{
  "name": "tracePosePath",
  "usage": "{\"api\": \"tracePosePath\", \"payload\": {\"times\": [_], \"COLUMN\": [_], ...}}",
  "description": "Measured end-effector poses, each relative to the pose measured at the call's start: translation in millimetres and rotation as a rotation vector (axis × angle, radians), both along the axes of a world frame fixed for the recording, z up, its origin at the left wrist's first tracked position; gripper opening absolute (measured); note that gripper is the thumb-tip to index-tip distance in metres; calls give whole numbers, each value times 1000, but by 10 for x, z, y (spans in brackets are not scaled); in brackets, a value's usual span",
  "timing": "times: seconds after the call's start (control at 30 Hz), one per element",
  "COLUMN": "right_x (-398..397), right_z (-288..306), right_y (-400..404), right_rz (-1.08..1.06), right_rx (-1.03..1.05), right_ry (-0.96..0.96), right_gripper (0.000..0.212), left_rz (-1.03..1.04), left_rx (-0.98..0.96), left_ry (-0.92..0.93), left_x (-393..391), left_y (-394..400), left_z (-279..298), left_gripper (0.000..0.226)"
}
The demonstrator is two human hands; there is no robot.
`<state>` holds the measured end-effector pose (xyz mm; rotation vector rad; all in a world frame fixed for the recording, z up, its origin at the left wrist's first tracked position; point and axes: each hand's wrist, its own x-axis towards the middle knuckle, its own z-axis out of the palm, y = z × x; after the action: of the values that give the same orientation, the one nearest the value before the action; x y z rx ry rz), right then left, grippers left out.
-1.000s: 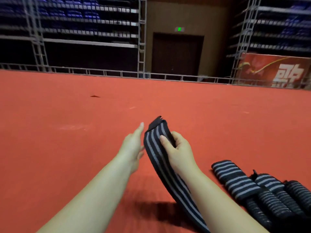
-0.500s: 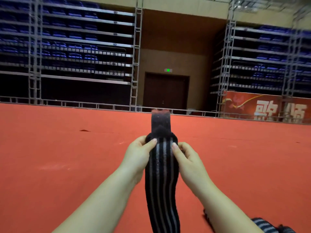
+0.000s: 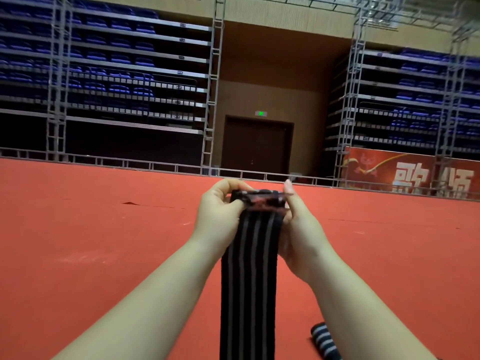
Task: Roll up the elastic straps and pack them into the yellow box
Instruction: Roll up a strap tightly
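A long black elastic strap with grey stripes (image 3: pixel 249 268) hangs straight down in front of me, its lower part running out of the bottom of the view. Its top end is folded over into a small tight turn. My left hand (image 3: pixel 220 214) pinches that folded end from the left, thumb on the near side. My right hand (image 3: pixel 298 229) pinches it from the right, fingers curled behind it. The end of another striped strap (image 3: pixel 324 341) lies on the floor at the bottom right. The yellow box is not in view.
Red carpet floor (image 3: pixel 104 242) stretches out ahead to a low metal rail (image 3: pixel 155 165). Beyond it stand folded blue seating tiers, a dark door (image 3: pixel 257 146) and a red banner (image 3: pixel 415 175) on the right.
The strap has been lifted upright between both hands. Its dark tab end, which stuck up half a second ago, is now folded down. The view has tilted up, hiding most floor straps.
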<state>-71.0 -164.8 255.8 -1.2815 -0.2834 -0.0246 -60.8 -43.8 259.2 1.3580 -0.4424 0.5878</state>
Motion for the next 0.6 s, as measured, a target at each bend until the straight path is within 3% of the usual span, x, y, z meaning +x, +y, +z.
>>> {"api": "tracePosePath", "payload": {"times": [0.13,0.3,0.37,0.5,0.6], "right_x": [-30,-44,-34,-47,-48], "right_z": [48,57,53,53,34], "right_y": [3,-57,-57,-61,-73], "right_rz": [-6,-52,-188,-387,-359], "right_rx": [-21,-186,-268,-359,-297], "right_ry": [-56,-271,-393,-604,-602], "right_gripper": [21,21,17,11,11], "left_rz": [-7,-405,-511,-275,-181], "left_rx": [-7,-267,-228,134,133], "left_ry": [21,242,228,129,91], "left_x": [-29,-129,-172,-180,-149], "left_y": [30,71,64,-38,-50], "left_z": [-24,25,35,-67,-124], "left_gripper": [45,31,34,25,20]}}
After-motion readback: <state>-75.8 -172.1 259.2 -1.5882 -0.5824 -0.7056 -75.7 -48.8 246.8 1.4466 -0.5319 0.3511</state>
